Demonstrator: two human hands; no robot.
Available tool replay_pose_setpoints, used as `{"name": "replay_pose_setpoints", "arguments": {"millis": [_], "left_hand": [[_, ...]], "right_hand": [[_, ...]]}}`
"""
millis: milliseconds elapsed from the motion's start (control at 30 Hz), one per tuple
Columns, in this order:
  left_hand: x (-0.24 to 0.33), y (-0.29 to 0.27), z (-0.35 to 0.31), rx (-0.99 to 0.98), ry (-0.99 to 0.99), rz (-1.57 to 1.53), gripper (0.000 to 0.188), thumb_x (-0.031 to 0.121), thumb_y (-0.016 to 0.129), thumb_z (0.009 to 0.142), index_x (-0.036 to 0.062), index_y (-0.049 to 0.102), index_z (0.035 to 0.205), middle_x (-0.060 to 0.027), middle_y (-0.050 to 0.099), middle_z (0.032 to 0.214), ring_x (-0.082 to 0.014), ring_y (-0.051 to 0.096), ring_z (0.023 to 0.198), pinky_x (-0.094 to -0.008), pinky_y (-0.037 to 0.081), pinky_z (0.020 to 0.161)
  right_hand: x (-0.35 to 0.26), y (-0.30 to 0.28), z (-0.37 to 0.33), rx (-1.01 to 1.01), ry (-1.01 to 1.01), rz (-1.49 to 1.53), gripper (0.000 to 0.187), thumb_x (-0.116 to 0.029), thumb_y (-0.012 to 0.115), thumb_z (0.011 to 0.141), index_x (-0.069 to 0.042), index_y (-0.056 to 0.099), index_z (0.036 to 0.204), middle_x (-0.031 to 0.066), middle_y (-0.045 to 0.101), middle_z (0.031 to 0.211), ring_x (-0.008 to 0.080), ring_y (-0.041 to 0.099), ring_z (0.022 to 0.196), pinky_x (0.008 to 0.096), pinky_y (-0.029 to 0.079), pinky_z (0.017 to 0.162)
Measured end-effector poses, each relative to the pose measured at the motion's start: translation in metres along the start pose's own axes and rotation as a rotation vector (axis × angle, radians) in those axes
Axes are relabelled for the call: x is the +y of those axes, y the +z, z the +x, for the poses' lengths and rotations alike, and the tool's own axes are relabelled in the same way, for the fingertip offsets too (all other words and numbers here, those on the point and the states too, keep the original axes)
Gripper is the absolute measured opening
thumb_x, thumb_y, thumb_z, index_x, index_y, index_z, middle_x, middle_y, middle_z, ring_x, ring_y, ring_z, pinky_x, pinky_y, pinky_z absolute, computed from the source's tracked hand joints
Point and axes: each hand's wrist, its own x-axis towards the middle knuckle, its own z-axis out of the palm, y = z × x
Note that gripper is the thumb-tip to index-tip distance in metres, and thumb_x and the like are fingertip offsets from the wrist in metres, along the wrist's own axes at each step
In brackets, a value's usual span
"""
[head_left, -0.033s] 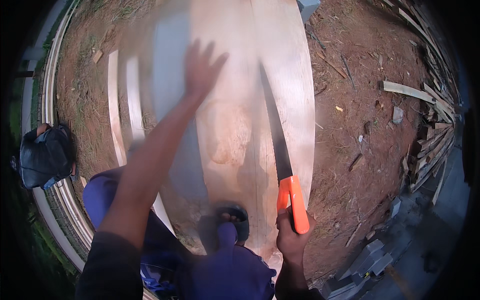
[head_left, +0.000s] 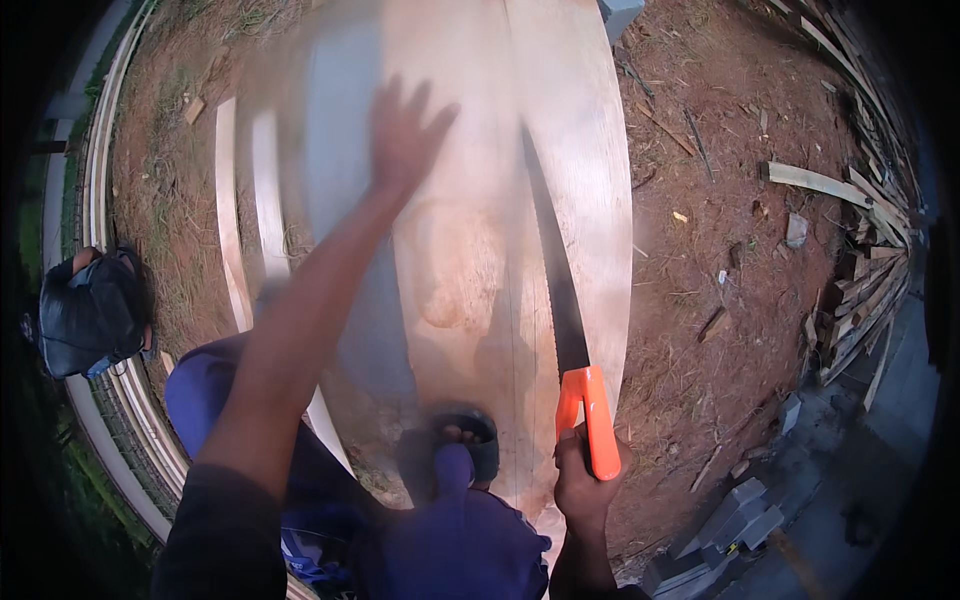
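My right hand (head_left: 588,478) is closed around the orange handle of a handsaw (head_left: 556,265). The dark blade slants up and away over a large pale plywood sheet (head_left: 450,190), its toothed edge facing left. Flat on the sheet, farther off and to the left, rests my left hand (head_left: 405,140) with its fingers spread. A thin dark line runs lengthwise along the wood, left of the blade. My foot in a dark sandal (head_left: 465,440) stands on the near part of the sheet.
Two narrow wooden strips (head_left: 268,200) lie left of the sheet on reddish soil. A person in dark clothes (head_left: 92,310) crouches at the far left. Scrap timber (head_left: 865,300) is piled at the right, with grey blocks (head_left: 735,530) at the lower right.
My right hand has drawn the saw slightly down toward me. The left hand stays in place on the sheet.
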Motion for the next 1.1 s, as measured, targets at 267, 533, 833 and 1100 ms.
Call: {"name": "replay_pose_setpoints", "arguments": {"millis": [267,533,833,1100], "left_hand": [[0.012,0.012,0.017,0.012,0.021,0.009,0.064,0.053,0.069,0.092,0.0104,0.062,0.139,-0.0284,0.039,0.155,-0.048,0.032,0.145,-0.0518,0.029,0.119],[-0.006,0.005,0.01,-0.008,-0.02,0.001,0.065,0.054,0.068,0.092,0.0106,0.062,0.139,-0.028,0.039,0.155,-0.0476,0.031,0.146,-0.0517,0.027,0.121],[0.01,0.014,0.009,-0.046,0.011,0.028,0.066,0.056,0.067,0.092,0.0103,0.062,0.139,-0.0287,0.038,0.156,-0.0478,0.032,0.146,-0.051,0.027,0.12],[-0.002,0.008,0.011,-0.012,0.037,0.039,0.066,0.054,0.067,0.092,0.0084,0.062,0.139,-0.0293,0.04,0.154,-0.0474,0.033,0.146,-0.0496,0.03,0.119]], "right_hand": [[-0.064,0.088,0.201,0.041,-0.103,-0.142,0.025,-0.013,0.063,0.086,0.005,0.057,0.07,0.0085,0.056,0.057,0.0116,0.047,0.054,0.037,0.041,0.054],[-0.003,-0.001,0.008,-0.001,-0.022,-0.074,0.008,0.005,0.059,0.089,0.007,0.061,0.082,-0.0006,0.054,0.064,0.004,0.05,0.061,0.0234,0.04,0.054],[-0.07,0.093,0.215,0.052,-0.145,-0.144,0.026,-0.016,0.064,0.086,0.006,0.061,0.074,0.0148,0.063,0.062,0.0186,0.058,0.056,0.0385,0.047,0.059],[0.011,-0.004,0.002,-0.005,-0.053,-0.095,0.003,0.005,0.065,0.085,0.008,0.064,0.084,0.0029,0.056,0.061,0.0051,0.053,0.058,0.0249,0.043,0.055]]}}
